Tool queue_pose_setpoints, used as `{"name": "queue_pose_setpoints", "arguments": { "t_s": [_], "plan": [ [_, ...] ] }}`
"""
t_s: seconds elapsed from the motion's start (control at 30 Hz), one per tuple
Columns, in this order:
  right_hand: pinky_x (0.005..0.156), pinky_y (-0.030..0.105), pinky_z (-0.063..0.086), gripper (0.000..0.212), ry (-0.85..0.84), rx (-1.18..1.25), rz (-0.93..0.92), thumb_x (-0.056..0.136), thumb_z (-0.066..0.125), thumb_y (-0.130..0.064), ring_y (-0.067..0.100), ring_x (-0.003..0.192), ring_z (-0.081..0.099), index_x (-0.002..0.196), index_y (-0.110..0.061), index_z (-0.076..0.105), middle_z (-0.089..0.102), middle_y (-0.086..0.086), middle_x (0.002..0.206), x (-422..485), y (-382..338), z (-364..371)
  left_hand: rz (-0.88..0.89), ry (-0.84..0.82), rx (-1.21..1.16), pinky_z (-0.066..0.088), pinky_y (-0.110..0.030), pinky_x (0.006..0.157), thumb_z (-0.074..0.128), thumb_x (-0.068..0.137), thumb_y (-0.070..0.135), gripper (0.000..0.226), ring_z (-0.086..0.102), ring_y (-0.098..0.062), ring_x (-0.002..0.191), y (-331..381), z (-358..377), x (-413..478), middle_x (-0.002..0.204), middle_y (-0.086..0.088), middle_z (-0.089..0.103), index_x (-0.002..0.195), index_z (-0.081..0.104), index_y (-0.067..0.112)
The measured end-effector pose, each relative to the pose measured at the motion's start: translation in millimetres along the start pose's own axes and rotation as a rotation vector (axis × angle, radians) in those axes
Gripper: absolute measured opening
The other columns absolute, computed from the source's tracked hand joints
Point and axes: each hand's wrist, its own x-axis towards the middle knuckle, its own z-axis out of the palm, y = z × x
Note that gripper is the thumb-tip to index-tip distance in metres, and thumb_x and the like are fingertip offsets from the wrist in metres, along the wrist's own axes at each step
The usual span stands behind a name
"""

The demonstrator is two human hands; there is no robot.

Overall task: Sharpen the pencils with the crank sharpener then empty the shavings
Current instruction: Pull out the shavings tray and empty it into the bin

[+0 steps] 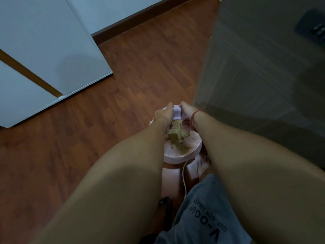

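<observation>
Wooden floor (pixel 123 76) surrounds a pink bin (pixel 175 158). Close together above it, the left hand (pixel 162 113) and right hand (pixel 186 110) pinch the tilted shavings tray (pixel 177 113). The shavings (pixel 177 136) pour in, but an off-centre tilt would likely scatter them over the boards.

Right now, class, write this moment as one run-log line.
step: tipping out | left hand: grips lilac tray | right hand: grips lilac tray | shavings: falling into pink bin
</observation>
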Motion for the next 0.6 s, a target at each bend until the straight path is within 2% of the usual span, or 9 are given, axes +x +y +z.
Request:
{"name": "queue_pose_setpoints", "arguments": {
  "t_s": [0.07,0.2,0.3,0.37,0.43,0.53,0.6],
  "plan": [
    [0.065,0.030,0.049,0.021,-0.038,-0.010,0.012,0.081,0.048,-0.031,0.017,0.063,0.047,0.066,-0.015,0.049,0.047,0.005,0.071,-3,0,0,0.000,0.052,-0.021,0.046,-0.022,0.040,0.056,0.066,0.049,0.065,0.062,-0.026,0.069,0,0,3,0.105,-0.015,0.068,0.117,0.059,0.007],
    [0.069,0.029,0.051,0.017,-0.001,0.010,0.017,0.078,0.051,-0.031,0.017,0.069,0.052,0.082,-0.016,0.054,0.052,0.005,0.083,-6,0,-3,-0.014,-0.028,-0.015,0.048,-0.022,0.042,0.058,0.074,0.043,0.053,0.053,-0.019,0.054,2,0,-2,0.083,-0.011,0.063,0.113,0.062,0.007],
    [0.071,0.031,0.052,0.023,-0.056,-0.014,0.043,0.083,0.050,-0.038,0.017,0.075,0.053,0.084,-0.015,0.054,0.052,0.005,0.084,-8,0,-3,-0.014,0.013,-0.028,0.048,-0.021,0.041,0.060,0.066,0.046,0.062,0.060,-0.021,0.064,1,-1,3,0.101,-0.012,0.067,0.115,0.059,0.007],
    [0.065,0.030,0.051,0.027,-0.040,-0.027,0.040,0.083,0.051,-0.040,0.017,0.076,0.053,0.087,-0.014,0.053,0.052,0.005,0.087,-8,-1,-4,-0.005,-0.023,-0.015,0.050,-0.023,0.043,0.057,0.073,0.044,0.055,0.058,-0.020,0.060,0,-1,1,0.097,-0.012,0.067,0.114,0.061,0.008],
    [0.066,0.029,0.049,0.025,-0.049,-0.028,0.032,0.086,0.050,-0.039,0.017,0.075,0.051,0.076,-0.016,0.052,0.051,0.004,0.079,-10,-2,-5,-0.003,-0.022,-0.024,0.054,-0.026,0.047,0.055,0.075,0.045,0.055,0.057,-0.020,0.058,0,0,-1,0.093,-0.012,0.066,0.114,0.061,0.007],
    [0.069,0.028,0.049,0.039,-0.099,-0.048,0.040,0.089,0.046,-0.036,0.014,0.066,0.048,0.056,-0.018,0.055,0.055,0.002,0.063,-13,-3,-5,0.017,0.061,-0.045,0.057,-0.031,0.052,0.057,0.069,0.048,0.068,0.066,-0.029,0.082,-2,0,3,0.105,-0.014,0.062,0.122,0.045,0.006],
    [0.065,0.028,0.047,0.034,-0.074,-0.035,0.030,0.090,0.045,-0.034,0.015,0.065,0.045,0.062,-0.016,0.048,0.048,0.004,0.069,-14,-4,-4,0.016,-0.005,-0.008,0.055,-0.030,0.052,0.052,0.077,0.047,0.059,0.063,-0.024,0.076,-1,0,0,0.097,-0.012,0.061,0.122,0.051,0.008]
  ]
}}
